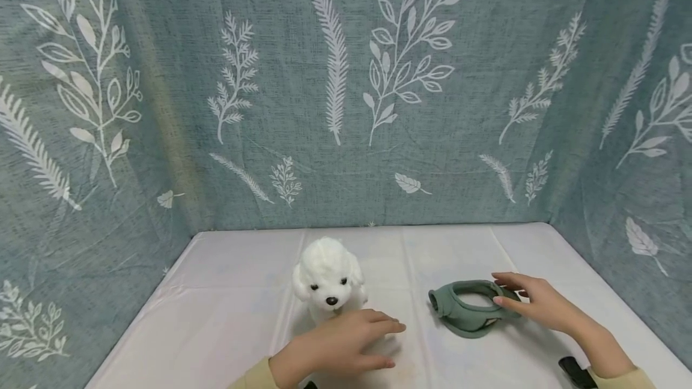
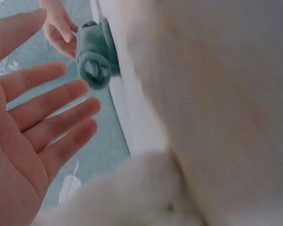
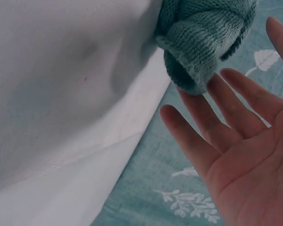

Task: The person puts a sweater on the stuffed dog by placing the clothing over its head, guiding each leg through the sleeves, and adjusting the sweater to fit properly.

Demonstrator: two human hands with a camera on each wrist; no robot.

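A white plush dog (image 1: 327, 269) with a black nose stands on the table, facing the camera. In front of its lower body is my left hand (image 1: 351, 341), its fingers extended to the right and holding nothing. The left wrist view shows that palm (image 2: 14, 146) with spread fingers; the dog (image 2: 127, 193) is blurred below. Farther right lies a green knitted pet sweater (image 1: 469, 320) with a round opening. My right hand (image 1: 540, 302) is at its right end, thumb and fingers apart. In the right wrist view the fingertips meet or overlap the sweater (image 3: 198, 44); contact is hard to tell.
A white cloth (image 1: 232, 293) covers the table. Blue-green curtains (image 1: 281, 107) with white leaf prints stand along the back and both sides. A black strap piece (image 1: 576, 371) shows at my right wrist.
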